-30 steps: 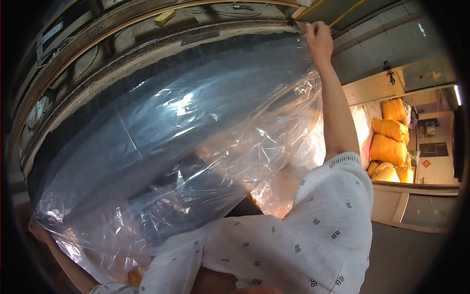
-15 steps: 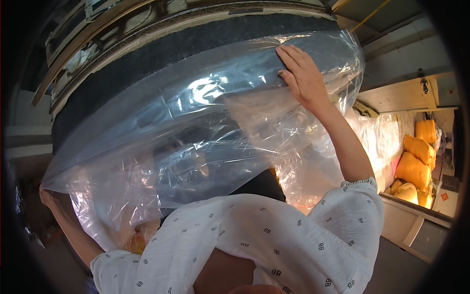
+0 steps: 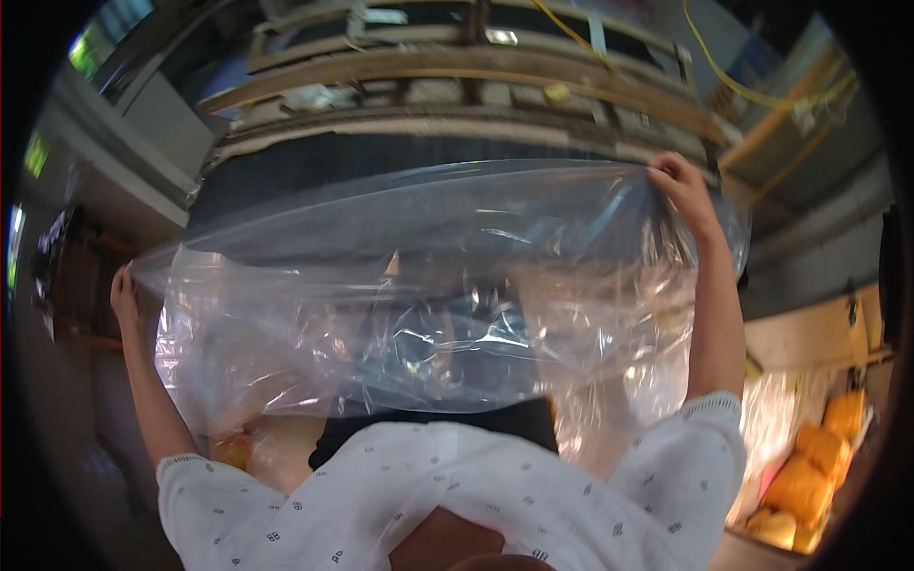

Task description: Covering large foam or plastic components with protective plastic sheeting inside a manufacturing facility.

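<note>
A large sheet of clear plastic film (image 3: 447,247) stretches across in front of me, shiny and creased. My left hand (image 3: 124,290) pinches its left corner, out past the side of the dark surface. At the far right, my right hand (image 3: 678,179) has its fingers curled closed on the film's upper edge, which is drawn into folds beneath it. Between the two hands the upper edge runs taut. Behind and under the film lies a dark flat surface (image 3: 286,164). The film's lower part hangs loosely toward my lap.
Beyond the dark surface stands a wooden slatted frame (image 3: 457,67). A yellow cord (image 3: 733,93) hangs at the upper right. Orange bundles (image 3: 804,471) are stacked at the lower right, near a pale wooden panel (image 3: 809,328). A dark rack (image 3: 81,276) stands at the left.
My right hand, flat on the film before, now grips its edge farther right. My left hand still holds the left corner. The view has turned, showing more of the wooden frame.
</note>
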### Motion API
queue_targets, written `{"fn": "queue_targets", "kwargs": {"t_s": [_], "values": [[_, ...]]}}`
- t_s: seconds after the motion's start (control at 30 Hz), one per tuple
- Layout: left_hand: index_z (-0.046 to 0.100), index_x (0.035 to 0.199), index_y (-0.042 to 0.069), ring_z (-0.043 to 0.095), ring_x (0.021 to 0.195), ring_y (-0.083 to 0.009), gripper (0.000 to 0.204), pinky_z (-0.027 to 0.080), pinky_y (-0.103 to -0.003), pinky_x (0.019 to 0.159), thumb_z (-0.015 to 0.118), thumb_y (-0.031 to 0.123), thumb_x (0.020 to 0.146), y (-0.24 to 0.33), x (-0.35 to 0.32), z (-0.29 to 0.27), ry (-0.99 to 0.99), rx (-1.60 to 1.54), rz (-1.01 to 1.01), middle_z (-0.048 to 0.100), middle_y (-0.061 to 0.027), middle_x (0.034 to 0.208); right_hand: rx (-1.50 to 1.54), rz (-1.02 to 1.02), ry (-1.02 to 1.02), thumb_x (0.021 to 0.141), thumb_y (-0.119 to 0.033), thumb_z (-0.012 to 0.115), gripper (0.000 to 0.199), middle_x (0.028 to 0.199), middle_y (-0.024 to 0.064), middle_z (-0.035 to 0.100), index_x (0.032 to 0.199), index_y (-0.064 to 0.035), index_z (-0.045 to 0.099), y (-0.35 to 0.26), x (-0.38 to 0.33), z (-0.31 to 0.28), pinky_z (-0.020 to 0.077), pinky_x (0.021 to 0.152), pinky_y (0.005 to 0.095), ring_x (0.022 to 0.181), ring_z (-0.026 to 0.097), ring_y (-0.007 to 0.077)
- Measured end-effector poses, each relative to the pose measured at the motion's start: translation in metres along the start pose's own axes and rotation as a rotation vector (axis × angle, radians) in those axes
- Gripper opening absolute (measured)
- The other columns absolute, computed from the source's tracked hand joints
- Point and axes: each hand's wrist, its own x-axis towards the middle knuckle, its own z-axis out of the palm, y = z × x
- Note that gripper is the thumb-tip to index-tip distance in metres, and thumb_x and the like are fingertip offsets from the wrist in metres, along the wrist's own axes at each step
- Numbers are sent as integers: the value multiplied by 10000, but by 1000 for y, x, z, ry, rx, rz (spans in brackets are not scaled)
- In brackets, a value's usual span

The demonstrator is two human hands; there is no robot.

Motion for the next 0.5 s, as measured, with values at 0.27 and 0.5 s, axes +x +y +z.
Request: {"fn": "queue_targets", "kwargs": {"t_s": [0.27,0.5], "values": [[600,1028,45,555,909,-195,319,424,-321,819,498,311,884,89,-11,196,68,-61,299,608,-77,979,-216,-26,659,884,-145,513,128,889,51,573,942,-31,528,45,53,-86,423,762,265,846,553,162],[647,940,38,544,707,-103,268,434,-268,645,589,267,815,67,-16,315,-108,-62,297,612,-19,763,-56,68,631,850,-157,585,169,867,34,570,945,-19,563,157,23,-57,413,771,254,816,512,121]]}}
